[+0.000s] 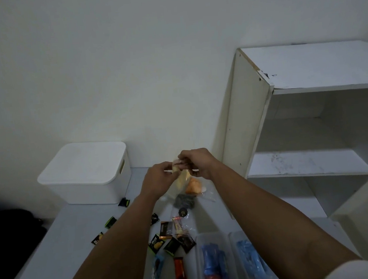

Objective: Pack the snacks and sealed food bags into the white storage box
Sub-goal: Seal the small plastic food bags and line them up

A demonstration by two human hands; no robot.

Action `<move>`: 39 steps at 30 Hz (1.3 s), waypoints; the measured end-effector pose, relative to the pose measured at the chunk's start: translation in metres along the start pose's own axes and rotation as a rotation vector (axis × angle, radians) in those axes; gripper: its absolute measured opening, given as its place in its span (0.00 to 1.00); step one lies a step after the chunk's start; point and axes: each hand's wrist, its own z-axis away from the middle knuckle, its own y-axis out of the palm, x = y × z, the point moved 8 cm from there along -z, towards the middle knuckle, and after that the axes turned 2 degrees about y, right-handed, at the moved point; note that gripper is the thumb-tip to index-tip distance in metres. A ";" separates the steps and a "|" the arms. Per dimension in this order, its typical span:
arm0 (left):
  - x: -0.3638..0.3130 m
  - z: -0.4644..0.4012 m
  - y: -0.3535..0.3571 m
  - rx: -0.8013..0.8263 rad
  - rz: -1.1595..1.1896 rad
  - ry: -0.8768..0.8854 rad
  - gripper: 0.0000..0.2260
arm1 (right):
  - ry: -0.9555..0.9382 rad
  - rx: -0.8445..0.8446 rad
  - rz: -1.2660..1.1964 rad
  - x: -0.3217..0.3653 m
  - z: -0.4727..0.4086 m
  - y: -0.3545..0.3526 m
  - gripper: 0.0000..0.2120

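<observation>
My left hand (pixel 157 177) and my right hand (pixel 198 163) are raised over the table, both pinching the top edge of a clear bag of pale yellow food (pixel 181 178). The white storage box (pixel 86 173) stands at the table's back left with its lid on. Several small snack packets (pixel 166 239) lie scattered on the table below my arms. A clear bag with orange food (pixel 193 187) and a dark bag (pixel 184 201) lie just beneath my hands. Two clear bags with blue packets (pixel 214 263) lie at the front.
A white open shelf unit (pixel 295 127) stands to the right of the table (pixel 54 255), against the wall. A dark object (pixel 10 223) sits off the table's left edge. A small dark packet (pixel 123 202) lies next to the box.
</observation>
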 end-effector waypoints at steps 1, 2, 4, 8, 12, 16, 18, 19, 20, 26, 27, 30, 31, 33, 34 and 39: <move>0.000 0.001 -0.003 -0.024 -0.018 0.007 0.12 | 0.006 0.002 -0.011 -0.001 0.000 0.000 0.04; 0.002 0.001 -0.005 -0.047 -0.031 0.014 0.12 | 0.012 0.007 -0.023 -0.002 0.000 0.001 0.04; 0.003 0.002 -0.010 -0.078 -0.056 0.026 0.13 | 0.015 0.029 -0.042 -0.004 -0.001 0.003 0.05; 0.029 -0.004 -0.011 -0.068 0.012 -0.054 0.11 | -0.064 -0.066 -0.017 -0.006 -0.008 -0.001 0.11; 0.055 -0.013 -0.018 -0.024 0.211 -0.180 0.07 | -0.158 -0.244 0.121 -0.017 -0.025 -0.012 0.14; 0.073 -0.022 -0.027 0.042 0.306 -0.216 0.07 | -0.093 -0.087 0.170 -0.035 -0.041 0.011 0.17; 0.085 -0.028 -0.034 0.040 0.344 -0.239 0.06 | -0.077 -0.047 0.165 -0.041 -0.050 0.023 0.13; 0.091 -0.033 -0.039 0.023 0.367 -0.254 0.07 | -0.074 -0.041 0.164 -0.041 -0.055 0.029 0.12; 0.097 -0.037 -0.044 0.005 0.387 -0.271 0.08 | -0.070 -0.044 0.170 -0.041 -0.061 0.035 0.11; 0.141 -0.071 -0.059 -0.159 0.376 -0.339 0.06 | -0.136 -0.117 0.154 -0.027 -0.109 0.065 0.04; 0.148 -0.076 -0.058 -0.182 0.364 -0.349 0.07 | -0.156 -0.148 0.169 -0.025 -0.118 0.068 0.03; 0.163 -0.093 -0.046 -0.174 0.308 -0.355 0.12 | -0.213 -0.249 0.216 -0.025 -0.154 0.074 0.04; 0.171 -0.098 -0.040 -0.156 0.276 -0.364 0.15 | -0.225 -0.274 0.228 -0.027 -0.169 0.076 0.07; 0.192 -0.108 -0.024 -0.136 0.296 -0.409 0.18 | -0.228 -0.300 0.261 -0.034 -0.198 0.079 0.10; 0.203 -0.114 -0.015 -0.119 0.312 -0.427 0.19 | -0.221 -0.308 0.268 -0.039 -0.213 0.082 0.10; 0.238 -0.145 0.013 -0.033 0.373 -0.452 0.30 | -0.167 -0.344 0.214 -0.066 -0.281 0.089 0.08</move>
